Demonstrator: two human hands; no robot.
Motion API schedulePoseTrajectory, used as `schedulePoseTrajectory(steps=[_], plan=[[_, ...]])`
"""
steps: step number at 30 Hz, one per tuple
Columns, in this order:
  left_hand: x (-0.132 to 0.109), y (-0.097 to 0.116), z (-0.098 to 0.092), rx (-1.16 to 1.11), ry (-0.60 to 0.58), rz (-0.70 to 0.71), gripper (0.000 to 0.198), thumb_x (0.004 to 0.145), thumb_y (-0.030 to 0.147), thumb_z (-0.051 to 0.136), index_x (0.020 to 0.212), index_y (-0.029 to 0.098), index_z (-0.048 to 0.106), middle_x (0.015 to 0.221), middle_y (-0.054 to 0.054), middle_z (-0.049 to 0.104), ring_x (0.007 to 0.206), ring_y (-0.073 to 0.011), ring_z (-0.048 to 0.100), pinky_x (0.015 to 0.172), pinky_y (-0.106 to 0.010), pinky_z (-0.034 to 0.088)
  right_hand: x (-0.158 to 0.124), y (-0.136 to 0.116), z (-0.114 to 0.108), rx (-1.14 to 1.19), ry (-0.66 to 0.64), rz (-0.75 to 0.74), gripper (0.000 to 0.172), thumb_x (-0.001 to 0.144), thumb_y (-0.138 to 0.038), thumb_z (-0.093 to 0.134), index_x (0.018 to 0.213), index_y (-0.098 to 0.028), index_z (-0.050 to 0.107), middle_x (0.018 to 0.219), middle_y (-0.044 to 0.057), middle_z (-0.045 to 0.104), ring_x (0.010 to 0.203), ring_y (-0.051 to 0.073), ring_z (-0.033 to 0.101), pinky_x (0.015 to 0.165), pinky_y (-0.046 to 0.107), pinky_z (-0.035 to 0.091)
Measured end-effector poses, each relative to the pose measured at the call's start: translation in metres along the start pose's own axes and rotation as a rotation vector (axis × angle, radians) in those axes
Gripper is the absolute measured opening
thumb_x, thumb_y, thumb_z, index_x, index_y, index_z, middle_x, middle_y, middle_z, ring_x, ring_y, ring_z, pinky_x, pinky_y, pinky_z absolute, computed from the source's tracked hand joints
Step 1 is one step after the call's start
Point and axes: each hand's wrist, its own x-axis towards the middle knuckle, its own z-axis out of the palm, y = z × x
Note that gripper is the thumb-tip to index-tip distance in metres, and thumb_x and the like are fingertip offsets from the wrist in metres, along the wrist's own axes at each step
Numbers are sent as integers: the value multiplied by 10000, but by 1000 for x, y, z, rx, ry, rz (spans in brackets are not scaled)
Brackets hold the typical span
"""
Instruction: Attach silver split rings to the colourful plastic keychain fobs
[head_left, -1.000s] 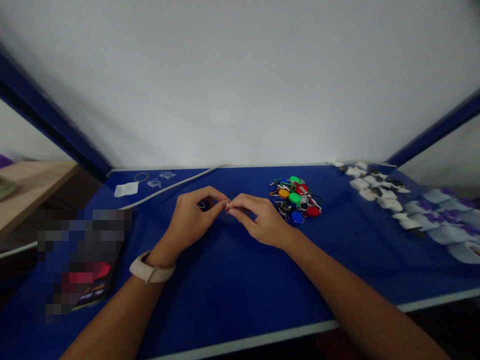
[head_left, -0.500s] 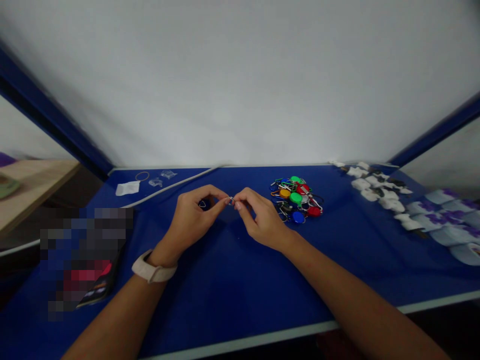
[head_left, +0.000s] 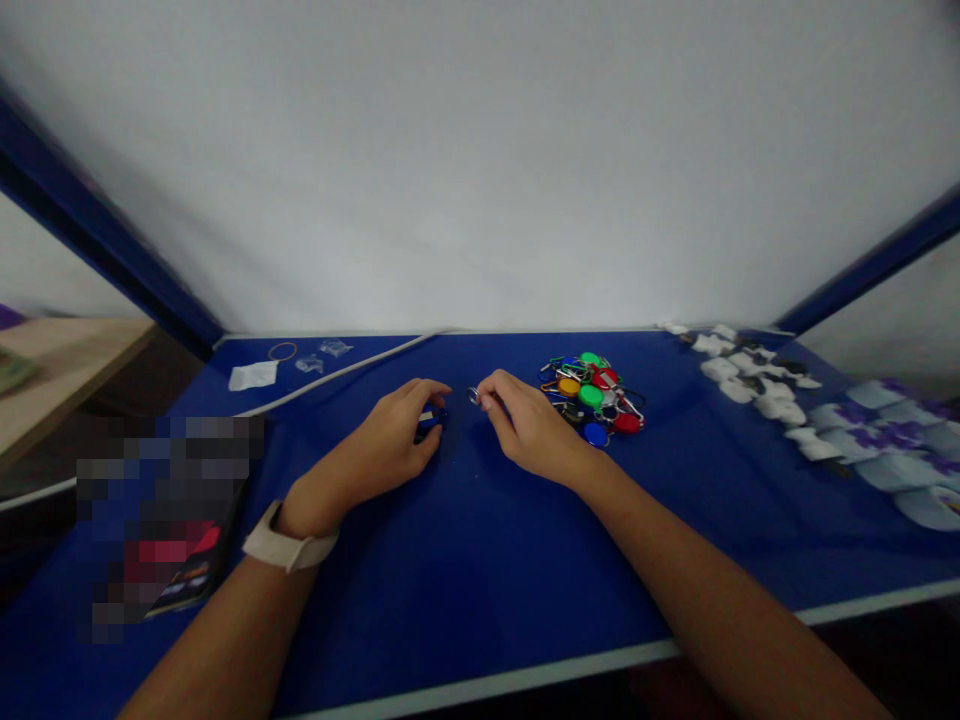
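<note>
Left hand moves off the ring, curling around a blue keychain, hold unclear; right hand pinches the ring.

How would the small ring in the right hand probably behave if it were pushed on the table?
The ring, pinched in the right hand, looks thin and metallic, so it is probably stiff and light. Its shine suggests that it may slide easily on the smooth-looking table. Being round, it might roll if stood on edge.
</note>
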Motion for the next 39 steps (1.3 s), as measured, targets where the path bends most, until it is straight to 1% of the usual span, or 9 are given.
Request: schedulePoseTrajectory(steps=[4, 7, 9, 12, 15, 18, 24, 33, 39], plan=[[2, -3, 0, -23, 34, -38, 390, 856, 192, 624, 1236, 177, 539, 1119, -81, 675, 1001, -217, 656, 913, -372, 533, -1, -3, -2, -67, -143, 4, 145, 999, -156, 368, 984, -176, 511, 976, 80, 601, 864, 202, 558, 821, 339, 414], [3, -1, -2, -2, 52, -24, 274, 855, 180, 601, 1128, 156, 599, 1071, -85, 689, 961, -216, 660, 894, -363, 533, -2, -6, -2, -67, -237, -12, 154, 1002, -148, 374, 976, -175, 523, 972, 75, 606, 872, 198, 557, 847, 341, 411], [4, 2, -3, -2, 63, -16, 216, 851, 166, 579, 1061, 153, 630, 1028, -80, 697, 923, -208, 663, 868, -348, 535, -2, -7, -2, -34, -265, -37, 155, 1000, -137, 375, 965, -173, 522, 960, 73, 605, 889, 195, 560, 869, 339, 413], [5, 5, -5, -35, 67, -19, 197, 868, 186, 566, 1042, 159, 654, 990, -68, 709, 873, -194, 666, 821, -323, 538, -3, -8, -1, 6, -277, -65, 155, 993, -123, 377, 953, -175, 517, 950, 69, 602, 902, 191, 561, 878, 333, 417], [5, 6, -6, -68, 57, -9, 202, 900, 208, 549, 1049, 178, 681, 1006, -63, 721, 900, -193, 672, 834, -322, 530, -3, -9, 0, 14, -273, -79, 152, 987, -117, 386, 947, -181, 518, 942, 65, 604, 903, 189, 558, 880, 333, 417], [5, 5, -6, -117, 52, -9, 191, 908, 215, 559, 1027, 191, 707, 1007, -60, 732, 920, -195, 676, 847, -325, 525, -4, -10, 0, 4, -275, -81, 156, 985, -114, 389, 946, -178, 525, 931, 63, 610, 890, 185, 560, 879, 337, 418], [6, 5, -7, -257, 25, -54, 173, 897, 240, 598, 995, 197, 735, 975, -58, 749, 874, -194, 691, 792, -311, 546, -3, -11, -2, -47, -257, -79, 160, 1005, -138, 382, 976, -168, 537, 965, 72, 626, 914, 188, 574, 887, 341, 412], [5, 5, -7, -208, 10, -82, 174, 852, 207, 640, 981, 217, 756, 987, -42, 764, 905, -205, 705, 808, -311, 544, -3, -16, -5, -192, -304, -53, 165, 997, -118, 404, 1010, -153, 565, 1014, 82, 655, 924, 197, 582, 921, 367, 366], [5, 6, -8, -155, 14, -25, 164, 851, 198, 629, 951, 212, 759, 963, -48, 763, 893, -208, 702, 827, -325, 536, -4, -18, -3, -285, -296, -83, 150, 979, -107, 440, 1001, -144, 584, 987, 88, 667, 891, 203, 578, 883, 360, 356]])
